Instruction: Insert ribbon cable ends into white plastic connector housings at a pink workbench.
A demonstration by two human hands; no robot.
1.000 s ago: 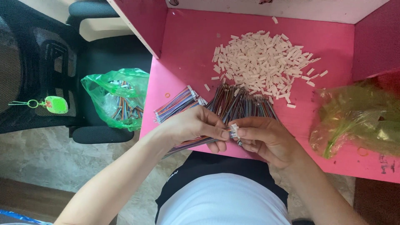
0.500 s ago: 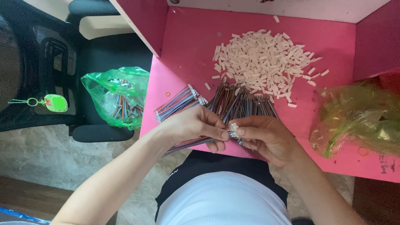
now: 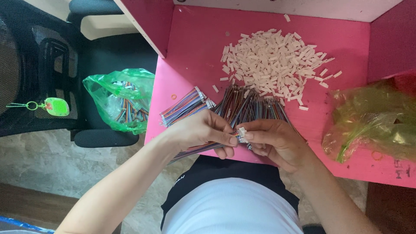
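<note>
Small white plug point(image 3: 241, 134) right in the middle, pinched between both hands just above the lap. Thin coloured wires point(image 3: 197, 149) running out of it toward 8 o'clock, under the left palm.

Left hand point(image 3: 203, 130) at 9 o'clock of the plug, fingers curled nearly shut, thumb and first finger tips pressed on the plug and the wires. Right hand point(image 3: 275, 143) at 3 o'clock of the plug, fingers bent in close too, thumb on top, tips squeezing the plug from the other side. Both hands touching each other at the plug.

Just past the hands at 12 o'clock, a loose heap of more wires point(image 3: 249, 104) lying on the pink table point(image 3: 195, 47). Beside it at 10 o'clock, a neat flat bundle of striped wires point(image 3: 184, 106). Farther up at 12 o'clock, a big pile of little white pieces point(image 3: 271, 60), spread wide.

At 3 o'clock, near the table edge, a crumpled green bag point(image 3: 372, 121); cannot tell what is inside. At 9 o'clock, off the table, another green bag point(image 3: 119, 99) sitting on a black chair point(image 3: 99, 56), with coloured wires inside.
</note>
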